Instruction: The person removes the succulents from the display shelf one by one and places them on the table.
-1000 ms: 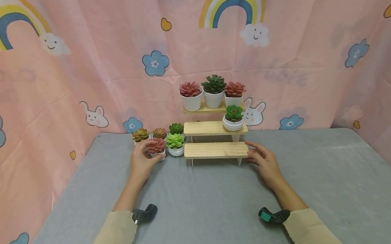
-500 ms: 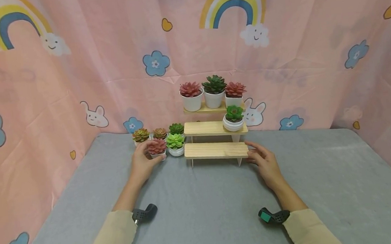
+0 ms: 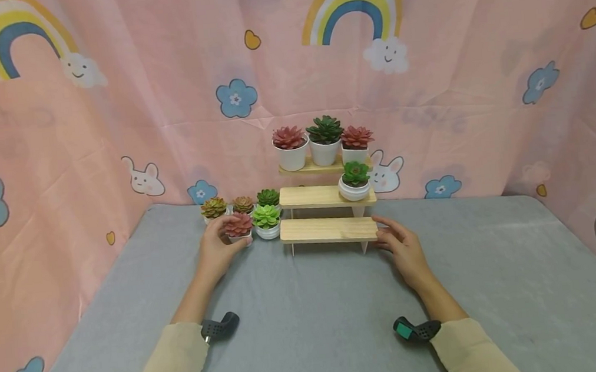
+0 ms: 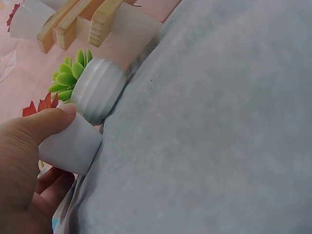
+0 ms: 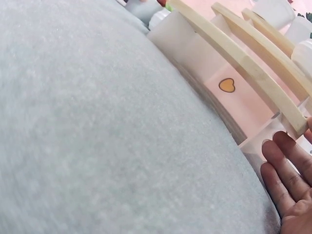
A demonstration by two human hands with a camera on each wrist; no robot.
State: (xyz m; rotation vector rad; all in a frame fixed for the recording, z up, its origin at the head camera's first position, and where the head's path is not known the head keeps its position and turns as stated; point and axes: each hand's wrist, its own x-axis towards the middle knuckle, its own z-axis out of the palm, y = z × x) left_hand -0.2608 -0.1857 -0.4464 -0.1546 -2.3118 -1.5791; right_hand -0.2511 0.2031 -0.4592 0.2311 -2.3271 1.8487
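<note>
In the head view my left hand (image 3: 214, 253) holds a small white pot with a red succulent (image 3: 239, 225), its thumb at the near side. In the left wrist view the thumb lies over the rim of the white pot (image 4: 73, 144), which sits at the cloth; the other fingers are behind and under it. My right hand (image 3: 406, 254) touches the right end of the lowest wooden shelf (image 3: 328, 229), fingers nearly straight. In the right wrist view the fingers (image 5: 280, 156) lie by the shelf's end and clear support. The thumb is hidden there.
Right of the held pot stands a light-green succulent (image 3: 266, 217); several more potted succulents (image 3: 214, 208) stand behind. The middle shelf (image 3: 309, 196) bears one green succulent (image 3: 355, 180). Three pots (image 3: 325, 148) fill the top shelf. A pink printed curtain (image 3: 173, 102) hangs behind the grey cloth-covered table (image 3: 310, 326).
</note>
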